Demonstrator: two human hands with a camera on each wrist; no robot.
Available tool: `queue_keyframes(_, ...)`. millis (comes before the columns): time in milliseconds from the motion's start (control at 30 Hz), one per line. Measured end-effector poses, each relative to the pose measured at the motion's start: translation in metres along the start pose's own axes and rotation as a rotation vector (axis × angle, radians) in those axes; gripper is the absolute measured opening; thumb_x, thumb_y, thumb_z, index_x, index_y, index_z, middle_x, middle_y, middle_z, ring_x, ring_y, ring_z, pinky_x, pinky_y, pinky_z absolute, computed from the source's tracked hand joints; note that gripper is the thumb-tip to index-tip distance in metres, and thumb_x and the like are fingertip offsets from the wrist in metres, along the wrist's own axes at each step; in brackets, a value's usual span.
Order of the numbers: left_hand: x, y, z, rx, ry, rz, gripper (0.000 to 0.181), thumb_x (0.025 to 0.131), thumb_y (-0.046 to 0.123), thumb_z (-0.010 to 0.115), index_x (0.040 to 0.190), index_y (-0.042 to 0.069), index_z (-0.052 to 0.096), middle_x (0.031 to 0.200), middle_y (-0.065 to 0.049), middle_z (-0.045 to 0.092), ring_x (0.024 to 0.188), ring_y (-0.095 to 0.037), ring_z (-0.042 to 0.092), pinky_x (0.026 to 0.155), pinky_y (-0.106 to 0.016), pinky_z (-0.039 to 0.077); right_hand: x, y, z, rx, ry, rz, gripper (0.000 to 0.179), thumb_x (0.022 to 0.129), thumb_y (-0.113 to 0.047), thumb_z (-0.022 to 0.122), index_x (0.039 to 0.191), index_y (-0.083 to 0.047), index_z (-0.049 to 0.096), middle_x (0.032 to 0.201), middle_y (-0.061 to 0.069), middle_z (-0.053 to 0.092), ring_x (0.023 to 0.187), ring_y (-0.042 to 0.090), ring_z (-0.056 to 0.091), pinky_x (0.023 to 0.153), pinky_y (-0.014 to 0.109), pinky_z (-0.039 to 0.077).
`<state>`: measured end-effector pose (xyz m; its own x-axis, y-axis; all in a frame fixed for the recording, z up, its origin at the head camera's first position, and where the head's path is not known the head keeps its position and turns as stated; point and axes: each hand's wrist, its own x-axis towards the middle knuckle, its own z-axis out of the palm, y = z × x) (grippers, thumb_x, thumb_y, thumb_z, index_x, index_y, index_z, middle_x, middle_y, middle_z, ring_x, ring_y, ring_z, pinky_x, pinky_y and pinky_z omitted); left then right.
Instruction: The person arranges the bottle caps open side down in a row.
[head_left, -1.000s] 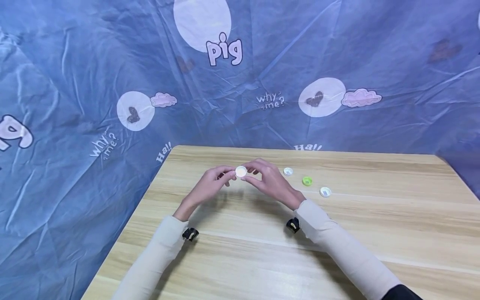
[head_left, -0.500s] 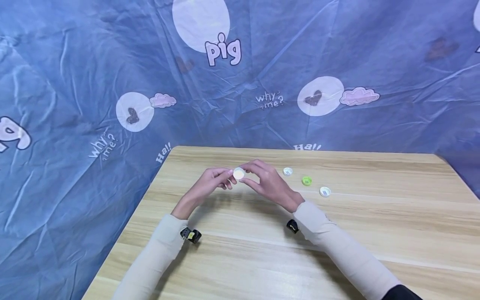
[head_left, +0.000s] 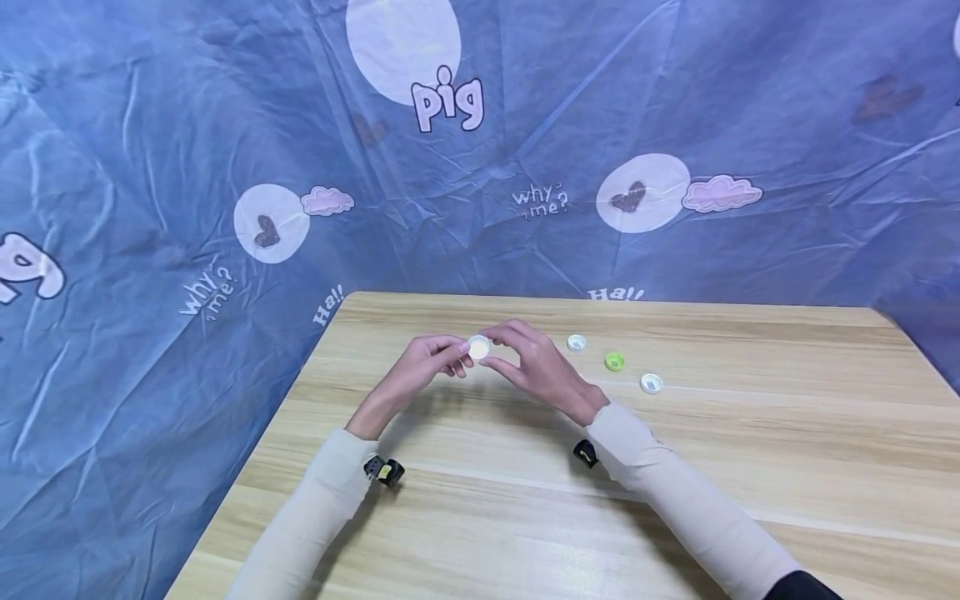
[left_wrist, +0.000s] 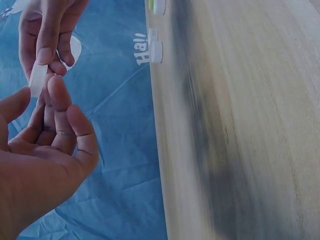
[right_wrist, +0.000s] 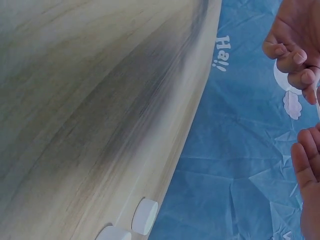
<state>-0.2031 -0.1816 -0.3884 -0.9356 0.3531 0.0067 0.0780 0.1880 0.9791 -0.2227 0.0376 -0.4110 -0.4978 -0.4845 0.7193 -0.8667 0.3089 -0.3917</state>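
Observation:
In the head view a small white round bottle cap (head_left: 479, 347) is held up over the table between both hands, its rimmed face toward the camera. My right hand (head_left: 536, 362) holds it from the right, index finger at its top edge and thumb at its bottom edge. From the other side my left hand (head_left: 422, 367) pinches its left edge, the thumb overlapping the rim. Seen edge-on in the left wrist view, the cap (left_wrist: 38, 80) stands between the left thumb and fingertips, a right fingertip on its upper end. It lies almost wholly beyond the frame in the right wrist view.
Right of the hands, a white cap (head_left: 577, 342), a green cap (head_left: 615, 362) and another white cap (head_left: 651, 383) lie in a slanting row on the wooden table (head_left: 480, 517). A blue printed cloth (head_left: 480, 242) hangs behind the table's back edge.
The left hand has shifted its grip slightly: its thumb now lies over the cap's left edge and the other fingers have lowered. The cap has dipped a little; the caps on the table stay put.

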Motion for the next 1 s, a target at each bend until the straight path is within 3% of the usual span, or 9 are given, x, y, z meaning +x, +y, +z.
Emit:
queue_keyframes(100, 0.001, 0.001, 0.002, 0.027, 0.033, 0.015, 0.032, 0.097, 0.025, 0.056, 0.108, -0.004, 0.065, 0.089, -0.01, 0.066, 0.076, -0.02, 0.062, 0.079, -0.037, 0.05, 0.001, -0.001, -0.002, 0.047, -0.011, 0.112, 0.038, 0.084, -0.024, 0.074, 0.114, -0.003, 0.065, 0.105, 0.005, 0.064, 0.089, 0.021, 0.062, 0.079, 0.028, 0.051)
queue_keyframes(200, 0.002, -0.001, 0.002, 0.054, 0.071, 0.035, 0.033, 0.096, 0.029, 0.058, 0.108, -0.001, 0.066, 0.089, -0.009, 0.067, 0.075, -0.02, 0.063, 0.08, -0.041, 0.05, 0.002, -0.004, -0.004, 0.12, -0.026, 0.28, 0.037, 0.086, -0.03, 0.07, 0.113, -0.005, 0.066, 0.104, 0.004, 0.066, 0.087, 0.015, 0.063, 0.077, 0.03, 0.052)
queue_keyframes(267, 0.002, -0.001, 0.003, 0.071, 0.092, 0.039, 0.033, 0.095, 0.03, 0.058, 0.108, 0.001, 0.066, 0.089, -0.01, 0.067, 0.076, -0.021, 0.063, 0.082, -0.045, 0.048, 0.003, -0.005, -0.005, 0.154, -0.035, 0.386, 0.035, 0.088, -0.034, 0.067, 0.111, -0.007, 0.068, 0.103, 0.001, 0.067, 0.084, 0.011, 0.064, 0.075, 0.026, 0.052)
queue_keyframes(367, 0.002, -0.001, 0.003, 0.086, 0.109, 0.046, 0.031, 0.096, 0.028, 0.058, 0.108, 0.002, 0.066, 0.09, -0.012, 0.067, 0.077, -0.025, 0.063, 0.084, -0.05, 0.047, 0.004, -0.006, -0.005, 0.182, -0.045, 0.478, 0.033, 0.09, -0.036, 0.065, 0.109, -0.01, 0.07, 0.1, -0.001, 0.068, 0.081, 0.007, 0.064, 0.072, 0.024, 0.052)
queue_keyframes(500, -0.003, 0.005, 0.005, 0.102, 0.118, 0.075, 0.027, 0.097, 0.021, 0.056, 0.109, -0.002, 0.065, 0.092, -0.017, 0.066, 0.08, -0.032, 0.062, 0.083, -0.05, 0.048, 0.006, -0.007, -0.003, 0.223, -0.058, 0.524, 0.03, 0.09, -0.035, 0.065, 0.106, -0.01, 0.071, 0.097, -0.001, 0.07, 0.079, 0.007, 0.065, 0.07, 0.024, 0.053)
queue_keyframes(700, -0.016, 0.023, 0.011, 0.15, 0.114, 0.111, 0.027, 0.097, 0.016, 0.055, 0.11, -0.006, 0.063, 0.093, -0.019, 0.066, 0.081, -0.033, 0.062, 0.078, -0.034, 0.051, 0.004, -0.009, 0.002, 0.257, -0.08, 0.548, 0.03, 0.09, -0.034, 0.065, 0.105, -0.009, 0.071, 0.097, 0.001, 0.07, 0.08, 0.008, 0.065, 0.072, 0.023, 0.053)
queue_keyframes(1000, -0.017, 0.022, 0.012, 0.11, 0.112, 0.125, 0.024, 0.097, 0.013, 0.055, 0.11, -0.006, 0.063, 0.094, -0.023, 0.064, 0.081, -0.035, 0.062, 0.079, -0.033, 0.052, 0.005, -0.012, 0.002, 0.26, -0.07, 0.561, 0.029, 0.089, -0.033, 0.066, 0.104, -0.009, 0.071, 0.094, -0.001, 0.07, 0.078, 0.008, 0.065, 0.071, 0.024, 0.053)
